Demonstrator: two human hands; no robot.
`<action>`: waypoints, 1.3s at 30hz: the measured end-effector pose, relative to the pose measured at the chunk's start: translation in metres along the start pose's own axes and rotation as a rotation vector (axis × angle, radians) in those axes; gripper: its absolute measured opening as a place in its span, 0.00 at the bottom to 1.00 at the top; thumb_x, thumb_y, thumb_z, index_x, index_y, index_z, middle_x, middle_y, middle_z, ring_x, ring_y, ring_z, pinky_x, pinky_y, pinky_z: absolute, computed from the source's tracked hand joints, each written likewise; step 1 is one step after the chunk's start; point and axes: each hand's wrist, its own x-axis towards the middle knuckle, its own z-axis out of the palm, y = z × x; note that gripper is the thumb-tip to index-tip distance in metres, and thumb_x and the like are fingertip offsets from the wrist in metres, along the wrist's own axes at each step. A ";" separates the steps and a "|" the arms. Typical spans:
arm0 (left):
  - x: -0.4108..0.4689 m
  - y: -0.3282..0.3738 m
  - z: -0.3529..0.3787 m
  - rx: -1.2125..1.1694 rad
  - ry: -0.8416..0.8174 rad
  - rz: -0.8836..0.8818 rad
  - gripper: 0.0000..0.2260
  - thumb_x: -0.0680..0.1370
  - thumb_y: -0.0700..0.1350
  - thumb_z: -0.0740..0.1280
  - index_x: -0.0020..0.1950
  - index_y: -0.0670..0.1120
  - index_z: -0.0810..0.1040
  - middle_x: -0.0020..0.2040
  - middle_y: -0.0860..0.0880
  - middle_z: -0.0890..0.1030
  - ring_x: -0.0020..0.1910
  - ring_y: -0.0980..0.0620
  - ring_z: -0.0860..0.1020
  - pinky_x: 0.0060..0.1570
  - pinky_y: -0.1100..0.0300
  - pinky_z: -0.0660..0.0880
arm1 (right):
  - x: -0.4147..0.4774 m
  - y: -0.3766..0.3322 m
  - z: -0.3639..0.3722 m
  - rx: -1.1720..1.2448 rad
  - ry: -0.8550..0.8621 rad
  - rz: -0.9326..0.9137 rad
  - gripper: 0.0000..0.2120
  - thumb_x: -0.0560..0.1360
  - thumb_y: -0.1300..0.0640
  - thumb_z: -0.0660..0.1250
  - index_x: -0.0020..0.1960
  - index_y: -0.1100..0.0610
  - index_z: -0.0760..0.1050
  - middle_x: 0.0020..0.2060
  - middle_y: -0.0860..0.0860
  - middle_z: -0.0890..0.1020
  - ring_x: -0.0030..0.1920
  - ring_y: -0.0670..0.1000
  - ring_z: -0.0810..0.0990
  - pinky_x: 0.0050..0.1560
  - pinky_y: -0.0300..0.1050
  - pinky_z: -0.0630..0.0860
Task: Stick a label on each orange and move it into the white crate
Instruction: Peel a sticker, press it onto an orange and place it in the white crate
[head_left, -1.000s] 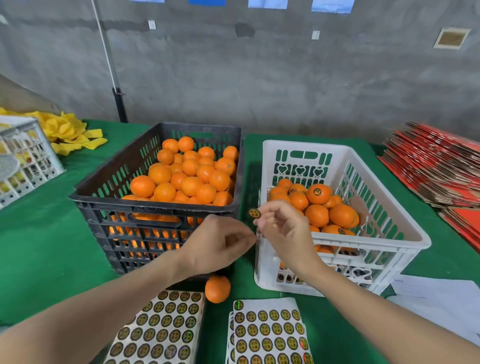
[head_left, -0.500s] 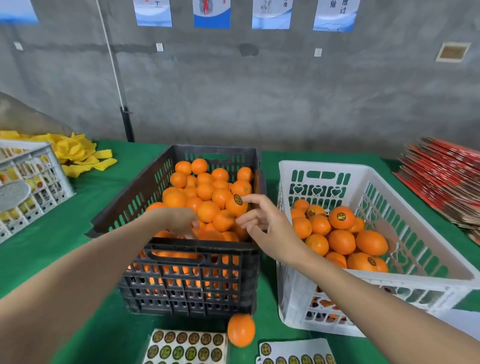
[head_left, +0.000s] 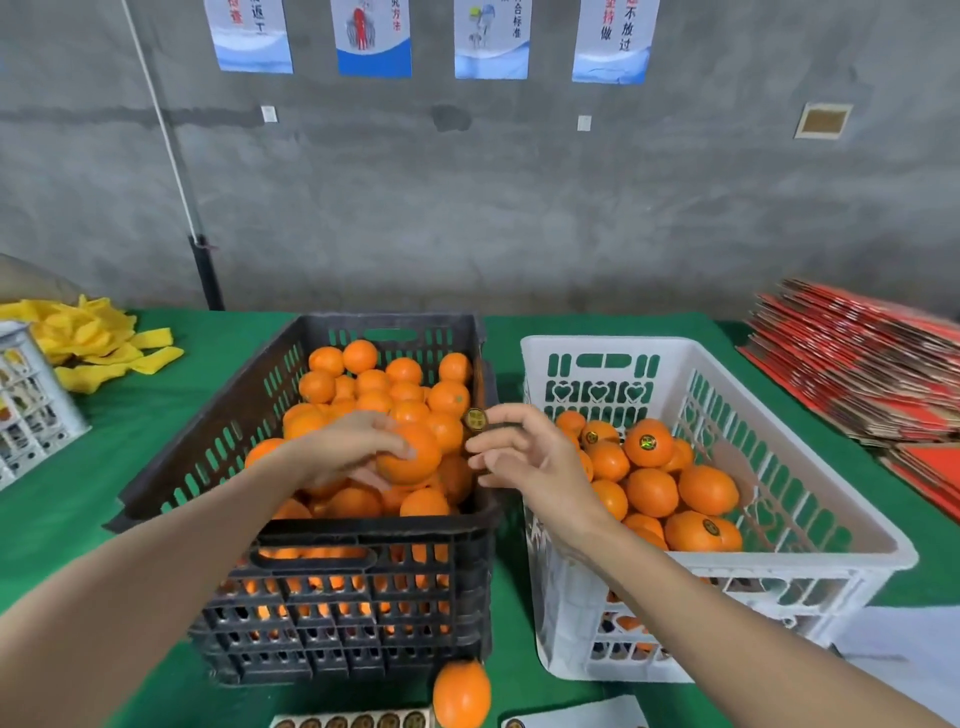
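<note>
Left hand (head_left: 345, 449) grips an orange (head_left: 410, 453) over the black crate (head_left: 332, 545); right fingers (head_left: 498, 415) apparently pinch a label (head_left: 475, 419).

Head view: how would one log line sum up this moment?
left hand: grips orange over black crate | right hand: holds label | unlabelled

Light: even and soft, coming from overhead; bright enough that I read colours plainly everywhere. No hard glare.

Shadows: faint and diffuse. The darkest patch lies below my left hand (head_left: 358, 447), inside the black crate (head_left: 363, 582), where the fruit glows dimly through the slots. A soft shadow sits under the loose orange (head_left: 461, 693) nearest me.

Sharpness: my right hand (head_left: 524, 457) and the label (head_left: 474, 419) at its fingertips are slightly smeared. The red cardboard stack (head_left: 862, 369) far to my right is blurred.

Distortion: wide-angle bowing; my forearms swell toward the lower corners, and the wall posters (head_left: 371, 36) beyond my hands lean.
</note>
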 end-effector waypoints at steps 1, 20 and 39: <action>-0.009 0.007 -0.001 -0.198 -0.025 0.033 0.23 0.70 0.41 0.74 0.63 0.41 0.73 0.53 0.43 0.82 0.48 0.46 0.83 0.43 0.52 0.82 | -0.001 -0.003 -0.002 0.054 0.038 0.005 0.13 0.76 0.71 0.62 0.52 0.54 0.73 0.45 0.55 0.82 0.46 0.52 0.81 0.50 0.49 0.79; -0.085 0.086 0.122 -0.546 -0.164 -0.092 0.34 0.65 0.62 0.70 0.66 0.47 0.72 0.50 0.40 0.82 0.40 0.43 0.84 0.41 0.50 0.82 | -0.056 -0.053 -0.060 -0.168 -0.070 -0.192 0.07 0.75 0.65 0.65 0.41 0.56 0.75 0.56 0.51 0.78 0.59 0.48 0.76 0.56 0.40 0.75; -0.085 0.081 0.161 -0.370 -0.147 0.010 0.32 0.57 0.60 0.76 0.58 0.49 0.79 0.44 0.45 0.85 0.39 0.52 0.77 0.42 0.62 0.67 | -0.076 -0.052 -0.096 -0.425 -0.023 -0.067 0.09 0.76 0.62 0.65 0.40 0.52 0.73 0.46 0.55 0.77 0.48 0.49 0.74 0.50 0.39 0.70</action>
